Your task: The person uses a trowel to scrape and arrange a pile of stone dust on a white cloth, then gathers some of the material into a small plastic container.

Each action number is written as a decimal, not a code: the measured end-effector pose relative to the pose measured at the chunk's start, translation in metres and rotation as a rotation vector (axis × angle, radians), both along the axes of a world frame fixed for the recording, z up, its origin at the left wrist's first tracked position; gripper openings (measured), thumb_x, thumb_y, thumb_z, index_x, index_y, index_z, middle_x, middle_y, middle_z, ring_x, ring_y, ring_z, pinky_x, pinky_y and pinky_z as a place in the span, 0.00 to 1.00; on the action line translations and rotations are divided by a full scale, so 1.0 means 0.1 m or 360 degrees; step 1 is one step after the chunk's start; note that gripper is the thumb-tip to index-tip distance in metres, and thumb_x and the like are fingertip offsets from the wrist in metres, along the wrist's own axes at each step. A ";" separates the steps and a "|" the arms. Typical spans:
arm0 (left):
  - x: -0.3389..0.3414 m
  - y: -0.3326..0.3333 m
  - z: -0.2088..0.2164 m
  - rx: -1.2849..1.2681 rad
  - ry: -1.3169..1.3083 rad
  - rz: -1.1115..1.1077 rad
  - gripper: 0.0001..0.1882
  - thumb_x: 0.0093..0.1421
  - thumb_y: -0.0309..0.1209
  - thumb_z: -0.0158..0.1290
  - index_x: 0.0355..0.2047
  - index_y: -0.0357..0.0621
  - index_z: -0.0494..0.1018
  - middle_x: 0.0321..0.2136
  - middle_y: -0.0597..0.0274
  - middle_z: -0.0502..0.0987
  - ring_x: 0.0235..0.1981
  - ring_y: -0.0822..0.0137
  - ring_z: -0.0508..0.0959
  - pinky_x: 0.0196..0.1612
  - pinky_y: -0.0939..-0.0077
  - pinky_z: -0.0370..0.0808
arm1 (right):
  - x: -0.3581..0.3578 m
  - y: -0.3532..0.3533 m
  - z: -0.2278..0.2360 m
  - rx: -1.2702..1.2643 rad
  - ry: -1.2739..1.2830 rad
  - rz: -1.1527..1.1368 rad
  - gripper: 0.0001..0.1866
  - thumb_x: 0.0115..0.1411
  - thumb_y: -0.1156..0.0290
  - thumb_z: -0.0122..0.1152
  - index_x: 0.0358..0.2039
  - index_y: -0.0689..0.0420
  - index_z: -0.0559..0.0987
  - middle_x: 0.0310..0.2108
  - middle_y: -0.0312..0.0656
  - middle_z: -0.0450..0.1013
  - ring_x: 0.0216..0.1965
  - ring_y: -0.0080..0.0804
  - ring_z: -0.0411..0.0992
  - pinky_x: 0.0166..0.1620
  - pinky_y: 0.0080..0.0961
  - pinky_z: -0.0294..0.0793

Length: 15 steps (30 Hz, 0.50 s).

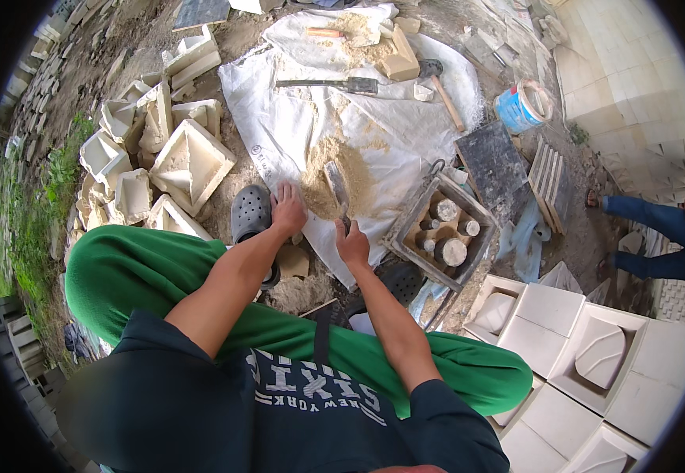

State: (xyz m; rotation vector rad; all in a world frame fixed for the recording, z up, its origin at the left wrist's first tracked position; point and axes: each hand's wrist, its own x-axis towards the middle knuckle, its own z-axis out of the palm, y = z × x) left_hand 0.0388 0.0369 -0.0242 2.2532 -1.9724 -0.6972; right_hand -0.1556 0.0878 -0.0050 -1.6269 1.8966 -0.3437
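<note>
My right hand (352, 243) grips the dark handle of a trowel (336, 184). The trowel's flat blade lies over a heap of pale sand (352, 162), which rests on a white woven sheet (256, 118). Beside the heap, at the sheet's near edge, my left hand (289, 208) reaches down with fingers stretched out and slightly blurred, holding nothing that I can see. Right of the trowel stands a grey box frame (478, 211) with several upright round cylinders (453, 251) inside, set in brown material.
White plaster-like moulds (193, 167) are piled at the left. A long-handled tool (362, 85) and a hammer (446, 104) lie on the sheet. Past the box are a dark board (502, 164) and a bucket (518, 110). Pale blocks (549, 307) fill the lower right; another person's legs (651, 219) show beyond.
</note>
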 end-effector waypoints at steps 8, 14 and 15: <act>-0.03 0.04 -0.16 -0.0112 0.0258 0.0133 0.36 0.52 0.25 0.49 0.62 0.32 0.51 0.65 0.43 0.50 0.68 0.47 0.46 0.66 0.47 0.50 | 0.03 0.01 0.04 0.0102 0.0144 0.0064 0.28 0.62 0.44 0.47 0.38 0.61 0.70 0.25 0.62 0.74 0.30 0.63 0.73 0.34 0.53 0.70; -0.03 0.00 -0.24 -0.0512 0.0496 0.0377 0.33 0.53 0.22 0.48 0.61 0.32 0.55 0.62 0.43 0.57 0.65 0.45 0.53 0.66 0.62 0.55 | 0.04 0.00 0.12 -0.0008 -0.0185 0.0050 0.32 0.61 0.41 0.46 0.44 0.62 0.70 0.32 0.62 0.75 0.37 0.61 0.74 0.40 0.51 0.72; -0.06 0.00 -0.19 -0.0485 0.0545 0.0411 0.32 0.54 0.22 0.48 0.60 0.32 0.56 0.62 0.43 0.58 0.65 0.46 0.54 0.66 0.62 0.55 | -0.01 -0.03 0.11 0.0168 -0.0029 0.0081 0.33 0.61 0.40 0.46 0.43 0.62 0.71 0.31 0.62 0.75 0.37 0.61 0.74 0.40 0.51 0.72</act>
